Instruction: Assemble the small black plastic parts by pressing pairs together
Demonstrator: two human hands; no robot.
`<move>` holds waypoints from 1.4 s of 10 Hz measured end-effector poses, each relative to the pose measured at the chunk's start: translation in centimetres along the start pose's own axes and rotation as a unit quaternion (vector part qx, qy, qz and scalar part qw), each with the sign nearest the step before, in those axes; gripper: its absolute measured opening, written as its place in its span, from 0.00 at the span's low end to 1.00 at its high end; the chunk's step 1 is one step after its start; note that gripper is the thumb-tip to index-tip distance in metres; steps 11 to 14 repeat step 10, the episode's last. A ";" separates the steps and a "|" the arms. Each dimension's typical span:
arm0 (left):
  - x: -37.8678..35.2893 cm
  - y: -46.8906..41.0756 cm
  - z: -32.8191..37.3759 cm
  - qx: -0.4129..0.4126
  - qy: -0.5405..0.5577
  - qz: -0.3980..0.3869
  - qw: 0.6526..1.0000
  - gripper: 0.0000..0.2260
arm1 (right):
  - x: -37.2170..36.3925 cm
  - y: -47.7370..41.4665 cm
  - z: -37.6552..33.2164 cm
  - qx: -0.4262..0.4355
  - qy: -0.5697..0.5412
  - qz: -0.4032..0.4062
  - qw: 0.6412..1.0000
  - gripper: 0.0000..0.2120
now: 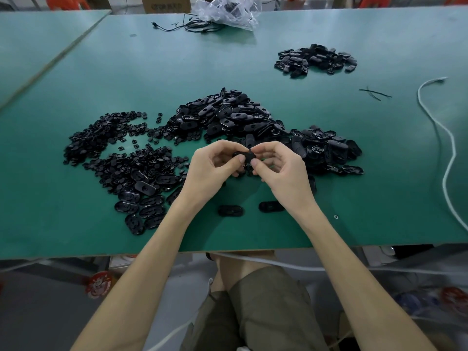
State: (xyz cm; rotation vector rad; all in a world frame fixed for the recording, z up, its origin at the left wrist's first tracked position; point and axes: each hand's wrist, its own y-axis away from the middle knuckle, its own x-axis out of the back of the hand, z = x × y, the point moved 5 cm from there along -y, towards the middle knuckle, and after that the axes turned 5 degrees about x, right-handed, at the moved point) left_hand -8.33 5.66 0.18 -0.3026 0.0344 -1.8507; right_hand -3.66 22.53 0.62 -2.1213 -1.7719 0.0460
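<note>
A person's left hand and right hand meet just above a green tabletop, each pinching the same black oval part between thumb and curled fingertips. Whether a second, smaller piece sits under the right hand's fingertips cannot be told. To the outside of the left hand spreads a heap of small round pieces; just beyond both hands rises a heap of oval shells, which runs on past the right hand. Two loose ovals lie between the wrists. Far beyond the right hand sits a smaller separate pile, and a white cord trails well out to that hand's side.
</note>
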 end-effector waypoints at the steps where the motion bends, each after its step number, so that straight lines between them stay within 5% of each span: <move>1: 0.2 0.0 0.1 -0.002 0.011 0.018 1.000 0.07 | -0.1 0.0 0.1 -0.008 0.008 -0.006 1.000 0.09; 2: 0.6 -0.5 0.8 0.006 0.022 0.037 0.999 0.08 | -0.4 -0.1 0.2 -0.008 0.016 -0.015 1.000 0.09; 5: -5.3 -5.8 6.9 0.020 -0.065 -0.069 0.995 0.05 | -1.0 0.2 0.3 0.018 0.081 -0.053 0.995 0.07; 7: -10.8 -7.9 6.4 0.067 -0.121 -0.155 0.978 0.05 | -1.0 0.2 0.9 0.001 0.179 -0.056 0.982 0.18; 9: -10.2 -7.6 6.4 0.041 -0.103 -0.184 0.977 0.11 | -0.6 0.3 0.5 0.048 0.163 -0.012 0.985 0.21; 10: -8.9 -7.1 6.6 0.022 -0.069 -0.132 0.989 0.11 | -1.2 0.8 -0.3 0.095 0.175 -0.024 0.980 0.09; 14: -8.9 -7.1 6.6 0.022 -0.069 -0.132 0.989 0.11 | -1.2 0.8 -0.3 0.095 0.175 -0.024 0.980 0.09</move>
